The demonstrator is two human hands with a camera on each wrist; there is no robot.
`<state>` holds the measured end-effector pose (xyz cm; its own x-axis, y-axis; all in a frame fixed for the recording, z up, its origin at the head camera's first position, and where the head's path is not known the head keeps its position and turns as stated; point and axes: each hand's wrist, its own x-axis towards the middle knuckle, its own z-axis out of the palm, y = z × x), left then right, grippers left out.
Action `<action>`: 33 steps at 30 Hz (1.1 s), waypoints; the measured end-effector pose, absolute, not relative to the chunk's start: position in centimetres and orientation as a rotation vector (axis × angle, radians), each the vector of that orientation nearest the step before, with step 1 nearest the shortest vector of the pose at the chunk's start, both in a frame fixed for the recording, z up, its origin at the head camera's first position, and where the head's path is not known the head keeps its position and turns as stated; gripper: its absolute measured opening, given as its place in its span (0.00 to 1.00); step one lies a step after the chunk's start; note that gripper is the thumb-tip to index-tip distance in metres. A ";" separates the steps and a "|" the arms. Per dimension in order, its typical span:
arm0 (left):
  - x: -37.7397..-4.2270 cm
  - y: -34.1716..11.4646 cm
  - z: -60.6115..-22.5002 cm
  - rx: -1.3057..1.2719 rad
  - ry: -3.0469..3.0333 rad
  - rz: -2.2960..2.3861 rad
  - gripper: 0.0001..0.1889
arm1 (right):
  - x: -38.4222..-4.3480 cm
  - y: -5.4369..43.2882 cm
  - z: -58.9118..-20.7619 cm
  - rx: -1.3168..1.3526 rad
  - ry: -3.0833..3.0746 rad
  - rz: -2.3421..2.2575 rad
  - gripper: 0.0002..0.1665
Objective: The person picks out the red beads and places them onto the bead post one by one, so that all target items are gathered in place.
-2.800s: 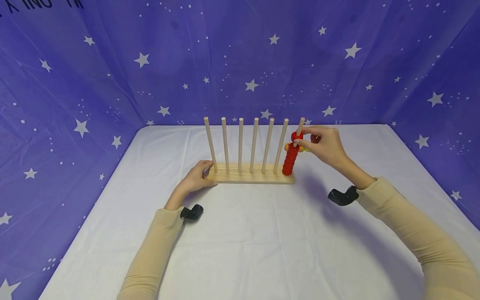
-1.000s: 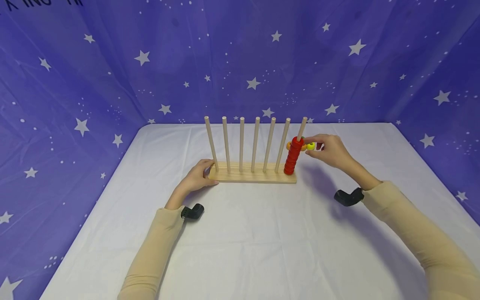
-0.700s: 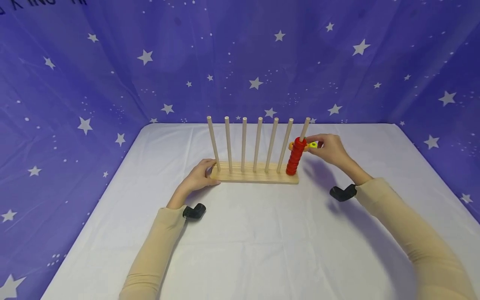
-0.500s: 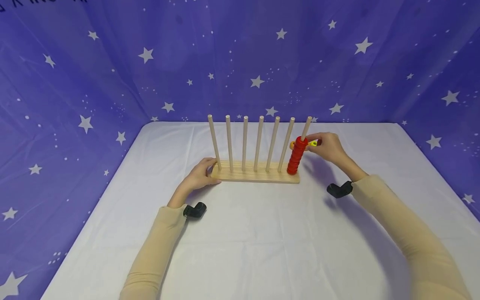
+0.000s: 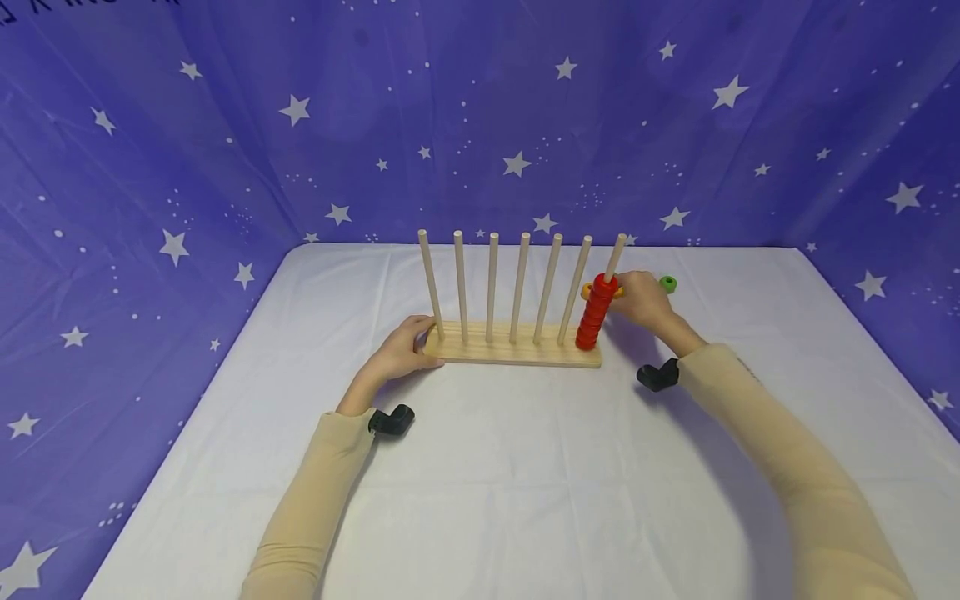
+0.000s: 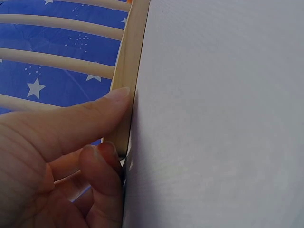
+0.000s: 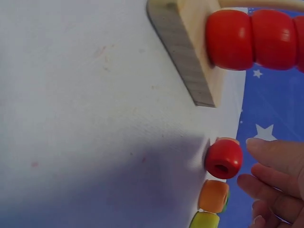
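Note:
My left hand [image 5: 397,350] grips the left end of a wooden rack's base [image 5: 510,353]; in the left wrist view the thumb lies along the base's edge. Several upright pegs stand on the rack. A stack of red beads [image 5: 595,313] fills much of the rightmost peg. My right hand [image 5: 643,298] is just right of and behind that stack. In the right wrist view its fingers are apart, close to a loose red bead [image 7: 225,156] on the table; contact cannot be made out. The other pegs carry no beads.
Behind the red stack lie orange beads [image 5: 587,291]. A green bead [image 5: 668,284] is beyond my right hand. An orange bead [image 7: 213,195] and a yellow bead [image 7: 205,220] lie beside the loose red one. A starry blue cloth [image 5: 480,125] hangs behind the white table.
My right hand slid a red bead down onto the stack and let it go. It then moved right and behind the stack to the loose beads. The left hand kept its grip.

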<state>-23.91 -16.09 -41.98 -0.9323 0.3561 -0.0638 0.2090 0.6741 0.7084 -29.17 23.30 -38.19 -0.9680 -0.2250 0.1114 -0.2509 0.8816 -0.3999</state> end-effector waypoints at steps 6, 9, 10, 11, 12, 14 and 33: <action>-23.9 -16.0 -42.1 0.453 2.688 1.100 0.42 | -29.3 23.1 -39.0 0.337 -3.003 0.556 0.09; -23.9 -16.0 -42.1 0.450 2.682 1.104 0.42 | -29.3 22.9 -39.4 0.349 -2.998 0.485 0.12; -23.9 -16.1 -42.1 0.452 2.682 1.107 0.42 | -29.2 22.8 -39.4 0.354 -2.997 0.465 0.13; -23.9 -16.1 -42.1 0.454 2.684 1.107 0.42 | -29.2 22.7 -39.5 0.357 -2.992 0.460 0.12; -23.9 -16.1 -42.1 0.458 2.686 1.106 0.42 | -29.2 22.6 -39.5 0.364 -2.983 0.446 0.11; -23.9 -16.1 -42.0 0.467 2.689 1.106 0.42 | -29.1 22.3 -39.3 0.368 -2.983 0.425 0.10; -23.8 -16.1 -41.9 0.470 2.698 1.091 0.41 | -28.4 23.1 -39.1 0.384 -3.039 0.487 0.14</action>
<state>-23.85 -16.13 -41.92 -0.9311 0.3599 -0.0590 0.2177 0.6782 0.7019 -28.44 23.10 -39.14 -0.9686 -0.2363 0.0777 -0.2488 0.9200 -0.3029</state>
